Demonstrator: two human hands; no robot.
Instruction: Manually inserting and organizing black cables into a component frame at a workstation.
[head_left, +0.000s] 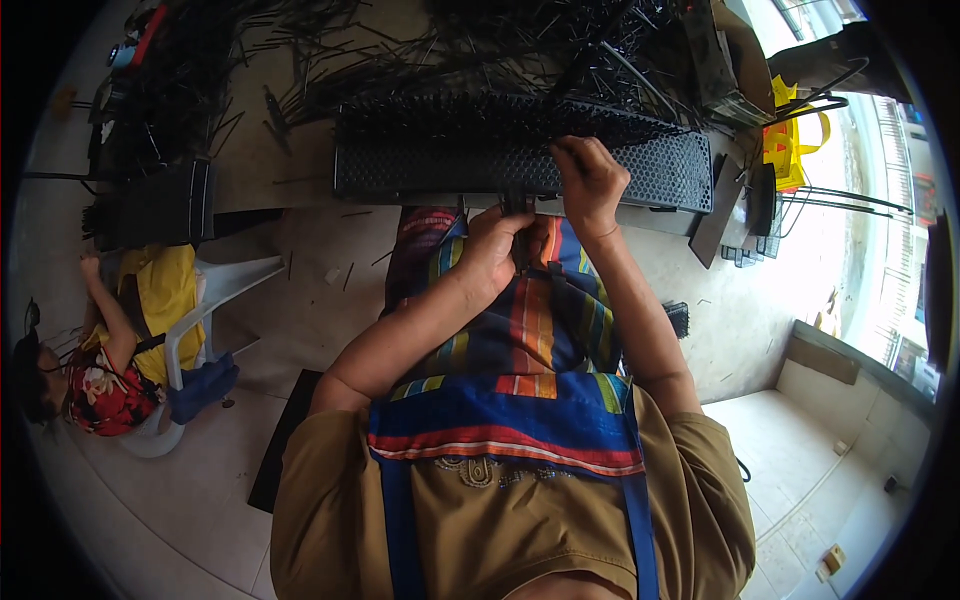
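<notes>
A long black perforated panel [445,172] lies along the table's near edge, with dense black bristle-like strips [450,118] standing along its far side. Just below that edge, over my lap, my left hand [490,250] is closed around a dark narrow piece [516,205] that sticks up from the fist; its kind is unclear. My right hand [592,182] hovers over the panel's right half, thumb and fingers pinched together. Whatever sits in that pinch is too small or hidden to make out.
Tangled black strips [560,50] cover the far table [240,140]. A worn box [735,75] and a yellow bag [790,150] are at the right. On the left, a person in a floral top [110,385] sits on a white plastic chair [205,300] near another dark panel [165,205].
</notes>
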